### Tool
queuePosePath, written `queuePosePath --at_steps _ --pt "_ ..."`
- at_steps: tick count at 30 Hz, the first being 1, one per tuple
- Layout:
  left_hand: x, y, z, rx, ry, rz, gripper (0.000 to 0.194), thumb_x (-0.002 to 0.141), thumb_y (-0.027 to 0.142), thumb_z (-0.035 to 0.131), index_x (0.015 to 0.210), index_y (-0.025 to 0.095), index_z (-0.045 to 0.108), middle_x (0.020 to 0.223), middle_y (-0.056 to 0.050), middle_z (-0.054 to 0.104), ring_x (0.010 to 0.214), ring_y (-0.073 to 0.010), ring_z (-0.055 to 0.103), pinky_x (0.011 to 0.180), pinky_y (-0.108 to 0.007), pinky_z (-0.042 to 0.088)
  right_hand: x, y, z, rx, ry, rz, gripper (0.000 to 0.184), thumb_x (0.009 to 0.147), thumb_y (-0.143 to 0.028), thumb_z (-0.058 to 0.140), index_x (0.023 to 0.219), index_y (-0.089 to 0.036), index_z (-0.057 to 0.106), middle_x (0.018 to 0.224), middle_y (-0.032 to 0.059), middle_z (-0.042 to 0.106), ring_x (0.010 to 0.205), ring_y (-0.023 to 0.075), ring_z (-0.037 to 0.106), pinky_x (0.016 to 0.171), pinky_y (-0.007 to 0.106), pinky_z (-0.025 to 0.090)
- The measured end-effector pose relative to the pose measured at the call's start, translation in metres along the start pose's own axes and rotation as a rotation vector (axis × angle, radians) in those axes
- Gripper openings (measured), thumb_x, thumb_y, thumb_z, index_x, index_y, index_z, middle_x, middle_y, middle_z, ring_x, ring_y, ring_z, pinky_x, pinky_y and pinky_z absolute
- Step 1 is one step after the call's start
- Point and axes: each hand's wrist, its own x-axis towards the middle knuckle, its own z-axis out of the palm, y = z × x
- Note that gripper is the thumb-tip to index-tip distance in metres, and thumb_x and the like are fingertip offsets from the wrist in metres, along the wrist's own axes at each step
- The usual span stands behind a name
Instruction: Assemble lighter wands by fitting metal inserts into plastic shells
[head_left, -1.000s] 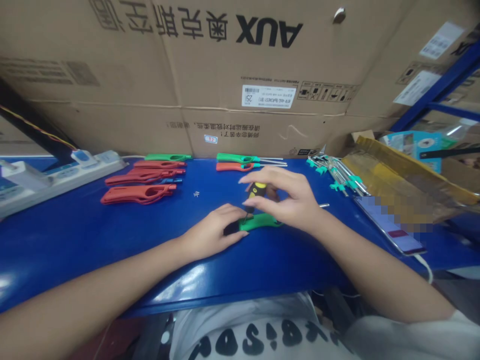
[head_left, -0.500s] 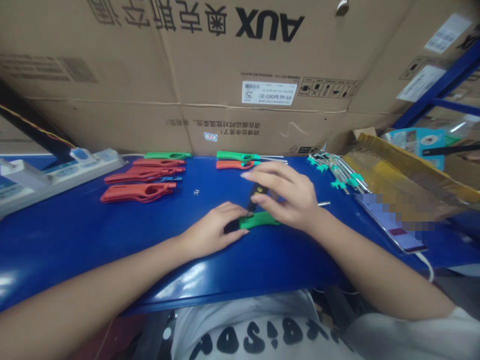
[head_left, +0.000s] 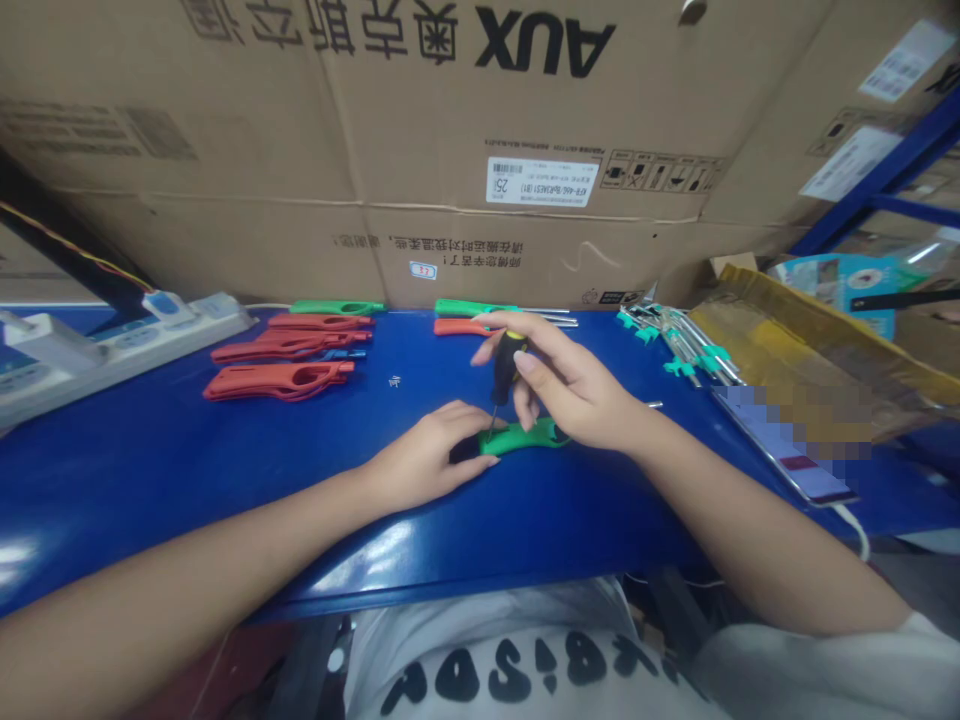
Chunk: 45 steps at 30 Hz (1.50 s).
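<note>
A green plastic handle, shaped like the body of a long-reach lighter, lies on the blue table top. My left hand pinches its left end between thumb and fingers. In my right hand is a black screwdriver with a yellow band, held upright, its thin shaft pointing down at the handle near my left fingertips. The right hand covers part of the handle's far right side. Tiny screws lie loose behind the left hand.
Red lighter handles lie at the left beside a white power strip. Behind my right hand are green and red ones with metal rods. Metal tubes with teal clips, a phone and an open carton occupy the right.
My right hand's fingers have shifted around the screwdriver, which now stands more upright and shows more of its grip. My left hand stays on the green handle.
</note>
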Motion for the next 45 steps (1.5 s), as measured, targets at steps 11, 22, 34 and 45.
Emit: queuePosePath --at_steps 11,22,34,45 --pt "0.000 0.003 0.000 0.029 0.002 -0.006 0.031 0.094 0.026 0.067 0.125 0.021 0.065 0.115 -0.008 0.072 0.110 -0.0234 0.064 0.099 -0.039 0.053 -0.001 -0.002 0.001 -0.038 0.049 -0.017 0.041 0.108 -0.027 0.035 0.145 -0.022 0.050 0.125 0.0082 0.070 0.073 0.0105 0.069 0.070 0.027 0.060" --pt "-0.001 0.004 0.001 0.047 0.035 -0.032 0.031 0.092 0.027 0.070 0.122 0.021 0.066 0.113 -0.007 0.073 0.105 -0.0237 0.067 0.096 -0.040 0.054 -0.001 -0.004 -0.001 -0.065 0.012 -0.056 0.040 0.106 -0.026 0.038 0.143 -0.022 0.054 0.130 0.0093 0.067 0.088 0.0134 0.071 0.071 0.025 0.060" --pt "-0.001 0.004 0.002 0.100 0.010 -0.043 0.028 0.093 0.025 0.070 0.119 0.018 0.066 0.113 -0.010 0.072 0.105 -0.0263 0.067 0.094 -0.041 0.054 -0.004 0.001 0.002 -0.378 0.093 -0.277 0.031 0.095 -0.032 0.068 0.123 -0.020 0.067 0.104 0.0068 0.075 0.093 0.0179 0.072 0.079 0.028 0.057" --pt "0.001 0.008 0.001 0.079 0.026 -0.073 0.030 0.093 0.026 0.069 0.122 0.019 0.066 0.117 -0.009 0.073 0.109 -0.0264 0.066 0.097 -0.041 0.053 0.001 -0.011 -0.002 0.087 -0.091 -0.019 0.039 0.098 -0.013 0.049 0.136 -0.022 0.057 0.123 0.0064 0.069 0.107 0.0166 0.068 0.083 0.027 0.060"
